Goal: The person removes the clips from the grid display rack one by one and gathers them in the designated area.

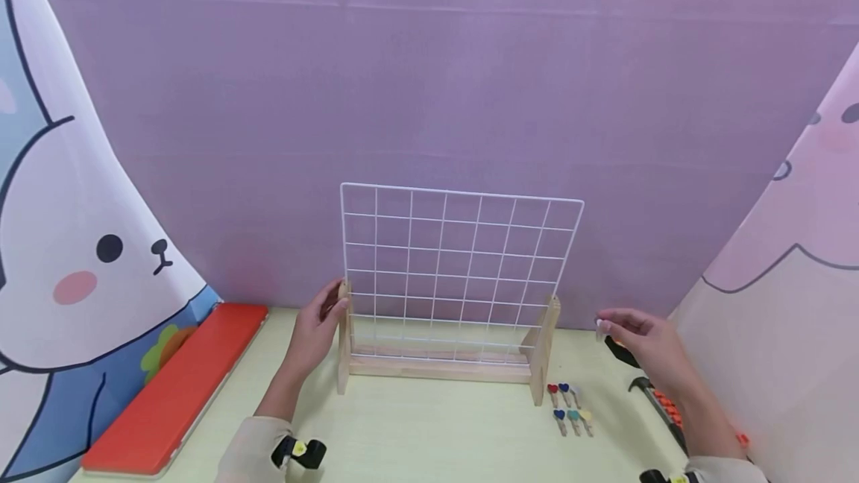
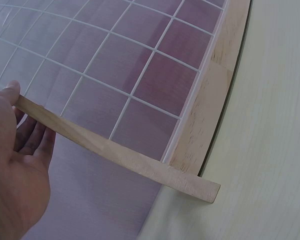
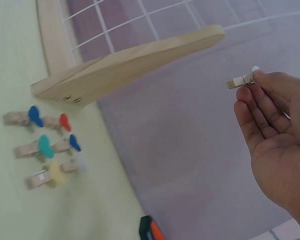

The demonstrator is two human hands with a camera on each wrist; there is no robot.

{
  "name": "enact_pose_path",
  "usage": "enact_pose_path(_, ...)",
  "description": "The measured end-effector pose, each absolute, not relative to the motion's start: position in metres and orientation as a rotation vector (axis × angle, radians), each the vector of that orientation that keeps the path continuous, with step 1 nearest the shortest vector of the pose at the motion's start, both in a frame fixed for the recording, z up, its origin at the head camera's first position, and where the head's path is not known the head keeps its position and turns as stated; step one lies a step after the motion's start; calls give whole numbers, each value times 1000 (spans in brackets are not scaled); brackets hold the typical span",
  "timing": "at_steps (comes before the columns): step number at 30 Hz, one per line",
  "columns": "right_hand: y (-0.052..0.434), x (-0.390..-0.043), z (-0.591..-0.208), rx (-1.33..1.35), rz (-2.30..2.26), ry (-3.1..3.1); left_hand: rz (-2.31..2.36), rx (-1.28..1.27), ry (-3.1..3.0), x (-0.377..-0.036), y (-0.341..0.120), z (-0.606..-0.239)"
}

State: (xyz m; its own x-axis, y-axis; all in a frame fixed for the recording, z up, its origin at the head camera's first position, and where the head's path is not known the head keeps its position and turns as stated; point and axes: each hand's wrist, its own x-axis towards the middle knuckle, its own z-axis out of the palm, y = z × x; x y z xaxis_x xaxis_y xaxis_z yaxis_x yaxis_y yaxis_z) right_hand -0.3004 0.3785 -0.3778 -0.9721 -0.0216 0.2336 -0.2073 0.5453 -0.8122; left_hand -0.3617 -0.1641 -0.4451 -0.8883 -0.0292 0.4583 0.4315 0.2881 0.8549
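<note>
A white wire grid [image 1: 459,250] stands upright in a wooden stand [image 1: 439,370] on the table. My left hand [image 1: 321,321] pinches the top of the stand's left side post [image 2: 110,150] between thumb and fingers. Off to the right of the stand, my right hand [image 1: 647,341] holds up a small wooden clothespin [image 3: 240,80] with a white end under the thumb. Several more clothespins lie in two rows by the stand's right foot, among them a red heart one [image 3: 65,122], a teal one [image 3: 45,146] and a yellow one [image 3: 55,171].
A long red box [image 1: 181,386] lies along the table's left side. On the right, below my right forearm, are a hammer [image 1: 654,397] and a black and orange tool [image 3: 151,229]. A purple cloth [image 1: 429,95] hangs behind the table [image 1: 429,438].
</note>
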Motion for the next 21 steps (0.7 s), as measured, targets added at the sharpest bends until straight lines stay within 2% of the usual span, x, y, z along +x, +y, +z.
enact_pose_path(21, 395, -302, -455, -144, 1550, -2684, -1642, -365, -2174, -364, -164, -447)
